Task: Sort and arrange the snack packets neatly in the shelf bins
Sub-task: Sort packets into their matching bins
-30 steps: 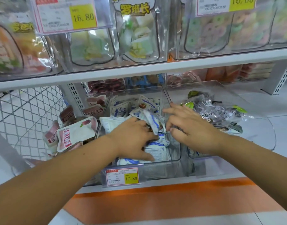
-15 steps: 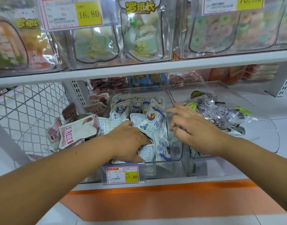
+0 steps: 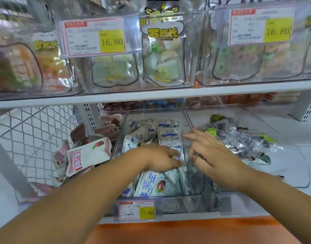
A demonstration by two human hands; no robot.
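Observation:
A clear middle bin [image 3: 195,201] on the lower shelf holds several blue-and-white snack packets [image 3: 151,184]. My left hand [image 3: 158,157] reaches into it, fingers curled around packets near the bin's right side. My right hand [image 3: 212,155] hovers beside it with fingers spread, over the wall between the middle bin and the right bin; it holds nothing I can see. The right bin [image 3: 292,166] contains dark packets with green tips [image 3: 239,138]. The left bin holds red-and-white packets [image 3: 86,154].
An upper shelf [image 3: 151,95] carries clear bins of candy bags with yellow 16.80 price tags [image 3: 112,41]. A 17.80 tag [image 3: 137,210] hangs on the middle bin's front. A wire mesh panel [image 3: 33,138] stands at the left. An orange strip [image 3: 186,231] runs below.
My head has moved closer to the lower shelf. My left hand has pushed further right among the blue-and-white packets. My right hand stays with fingers spread at the bin divider.

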